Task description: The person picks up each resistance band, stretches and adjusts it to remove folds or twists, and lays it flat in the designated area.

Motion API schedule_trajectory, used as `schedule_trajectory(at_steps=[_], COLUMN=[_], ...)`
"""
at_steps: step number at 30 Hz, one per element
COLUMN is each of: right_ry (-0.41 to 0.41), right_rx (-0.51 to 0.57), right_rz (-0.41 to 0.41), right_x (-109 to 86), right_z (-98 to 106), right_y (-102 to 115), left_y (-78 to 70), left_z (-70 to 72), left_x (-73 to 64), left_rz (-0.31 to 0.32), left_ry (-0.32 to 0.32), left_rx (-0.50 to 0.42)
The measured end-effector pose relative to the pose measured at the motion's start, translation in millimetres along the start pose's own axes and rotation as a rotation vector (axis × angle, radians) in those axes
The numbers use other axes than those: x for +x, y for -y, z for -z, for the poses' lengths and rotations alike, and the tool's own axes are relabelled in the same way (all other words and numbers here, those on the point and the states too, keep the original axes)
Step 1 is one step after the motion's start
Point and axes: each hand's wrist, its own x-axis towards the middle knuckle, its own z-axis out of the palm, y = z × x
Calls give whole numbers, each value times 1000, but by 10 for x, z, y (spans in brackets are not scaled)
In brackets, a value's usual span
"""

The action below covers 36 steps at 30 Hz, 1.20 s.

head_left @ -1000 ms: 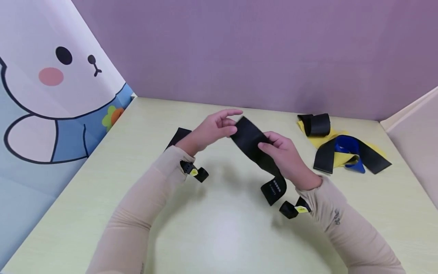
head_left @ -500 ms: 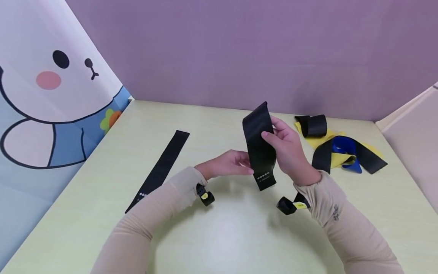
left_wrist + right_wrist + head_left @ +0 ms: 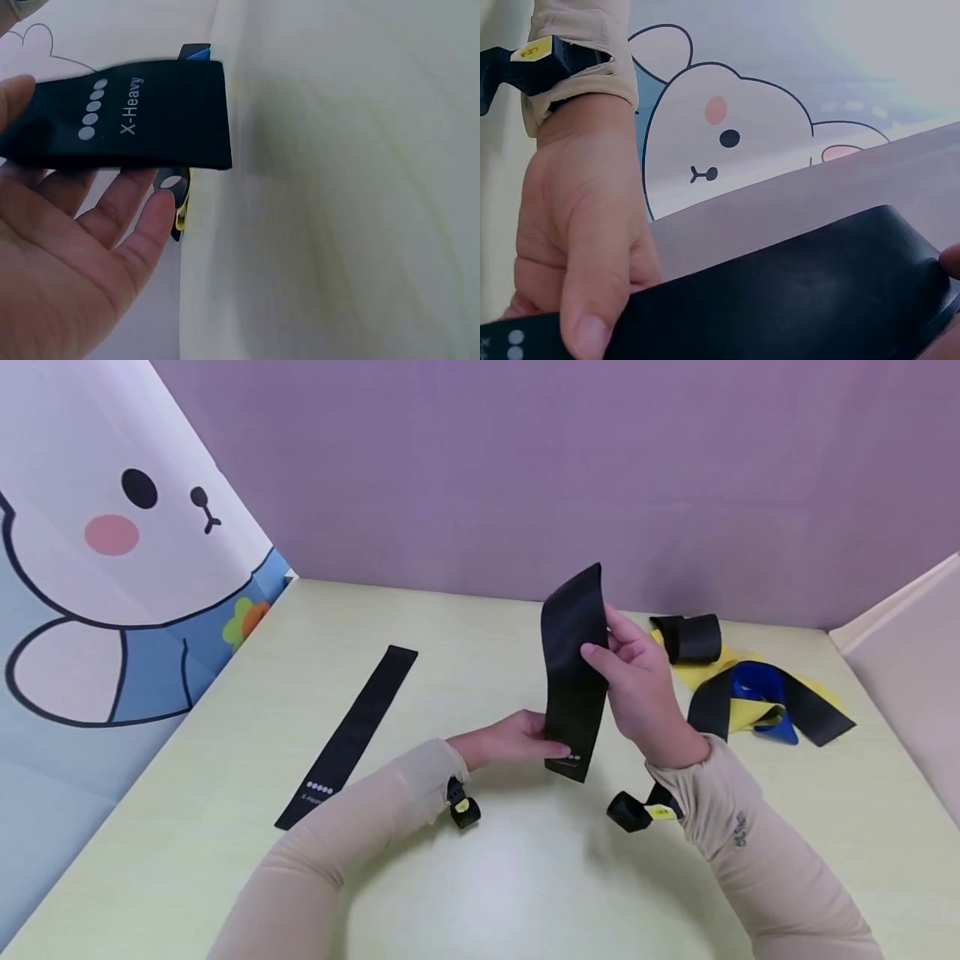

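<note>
A black resistance band (image 3: 572, 618) stands lengthwise above the table between both hands. My right hand (image 3: 643, 685) holds its right edge at mid-height, thumb in front and fingers behind. At the lower end my left hand (image 3: 517, 739) pinches the band, its thumb over the row of printed dots. The left wrist view shows the print "X-Heavy" on the band's end (image 3: 187, 112), with fingers beneath it. In the right wrist view the left thumb presses on the band (image 3: 765, 300). Another black resistance band (image 3: 360, 718) lies flat on the table, left of the hands.
At the back right lies a loose pile of bands: a curled black band (image 3: 697, 639), a yellow band (image 3: 697, 675), a blue band (image 3: 759, 681) and an arched black band (image 3: 817, 706). A purple wall (image 3: 450, 477) closes the table's far side. Each wrist wears a black strap.
My left hand let go of the band's upper end and moved down to its lower end. The band swung from slanted to nearly upright, its curled end now straight. My right hand kept its hold.
</note>
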Motion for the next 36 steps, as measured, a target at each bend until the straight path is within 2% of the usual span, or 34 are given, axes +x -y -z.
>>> schedule_trajectory(at_steps=[3,6,12,17,19,21,25,28,33,36], right_ry=[1,4,6,-1,-8,-12,-36,-57,-61,-51], right_rx=[-1,-8,-1,51,62,68,47,7,-103,-159], right_rz=[16,15,-18,-83,-120,-164,-251,-314,-394,-429], right_x=[3,23,128,252,308,358,424,465,575,615], right_z=[27,62,69,82,67,30,-45,-120,-279,-401], right_y=[8,6,-78,-266,-365,-475,-710,-867,-1128,-1280], left_y=[21,36,24,27,66,120,235,284,319,309], left_z=[-20,-18,73,133,159,196,260,289,355,406], left_x=[-9,-86,-416,-660,-733,-804,-897,-974,-1158,-1287], left_rz=[15,49,80,84,95,128,265,349,346,343], left_ry=[9,44,81,75,51,1,-132,-215,-275,-279], left_rx=[22,18,23,-34,-62,-60,-49,-101,-187,-190])
